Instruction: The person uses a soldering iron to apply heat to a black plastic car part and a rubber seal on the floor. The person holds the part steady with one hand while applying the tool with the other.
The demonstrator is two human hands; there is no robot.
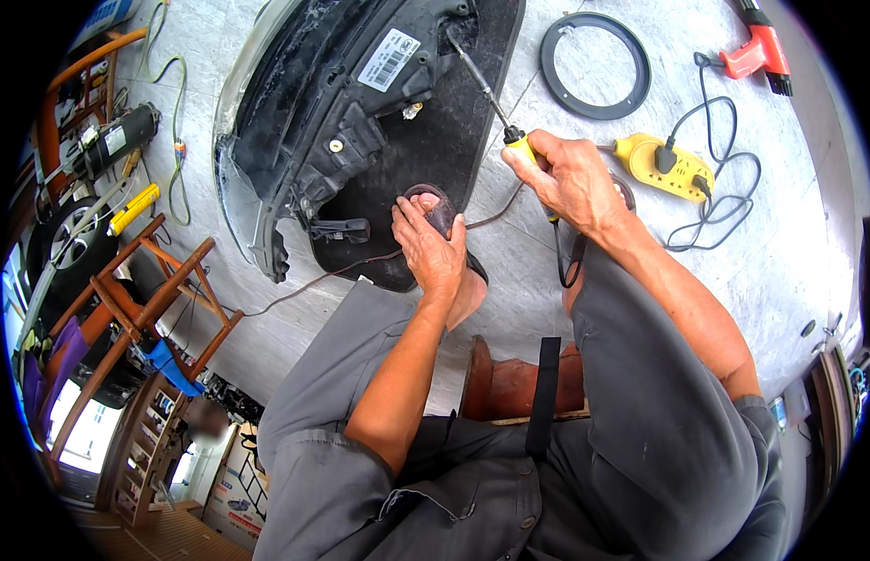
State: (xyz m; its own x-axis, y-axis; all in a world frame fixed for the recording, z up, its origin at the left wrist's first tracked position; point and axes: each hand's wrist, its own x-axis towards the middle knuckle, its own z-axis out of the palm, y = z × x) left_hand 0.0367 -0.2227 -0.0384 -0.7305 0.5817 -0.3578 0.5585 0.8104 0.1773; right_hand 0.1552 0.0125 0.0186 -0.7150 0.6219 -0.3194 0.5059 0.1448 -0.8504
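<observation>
A soldering iron (517,140) with a yellow handle and long metal shaft is gripped in my right hand (580,182). Its tip touches or hovers close over the black housing of a car headlight (360,117), near the upper end; exact contact is hard to tell. The headlight lies on a black mat (453,140), its clear lens edge facing left and a white label on the housing. My left hand (430,248) rests on my sandalled foot at the mat's near edge, fingers stretched out and holding nothing.
A black ring (551,79) lies on the tiled floor to the right. Beyond it are a yellow power strip (692,178) with plugged-in black cords and a red heat gun (757,58). Wooden stools (140,299) stand at left. A brown cable (323,276) crosses the floor.
</observation>
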